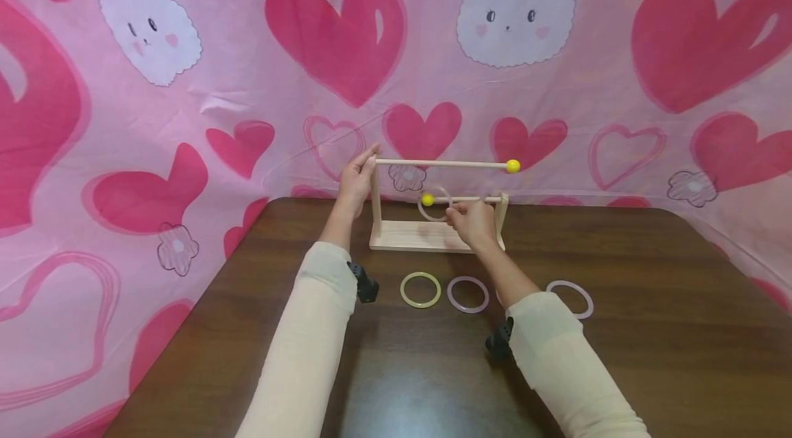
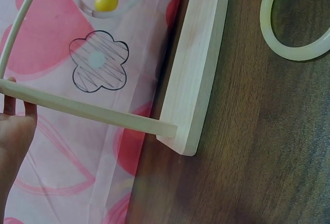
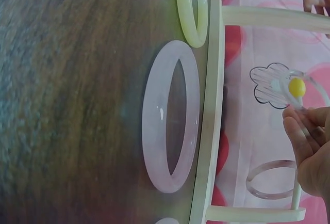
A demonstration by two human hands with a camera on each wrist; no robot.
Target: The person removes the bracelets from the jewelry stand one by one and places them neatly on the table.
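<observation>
My left hand (image 1: 355, 183) grips the top of the tall left post of a wooden rack (image 1: 421, 235), thumb in front and fingers behind. From that post a long rod (image 1: 442, 163) runs right to a yellow ball (image 1: 513, 166). A shorter, lower rod on the right post points left and ends in another yellow ball (image 1: 427, 199). With fingertips and thumb, my right hand (image 1: 475, 221) pinches a pale translucent bangle (image 1: 432, 219) at that end; the ball shows inside its ring. A second bangle (image 3: 268, 196) hangs on the lower rod near its post.
On the brown table (image 1: 278, 355) before the rack lie a yellow-green bangle (image 1: 403, 290), a lilac bangle (image 1: 449, 293) and, by my right sleeve, a pale lavender bangle (image 1: 588, 307). My right forearm partly hides another. A pink heart-print cloth (image 1: 247, 53) hangs behind.
</observation>
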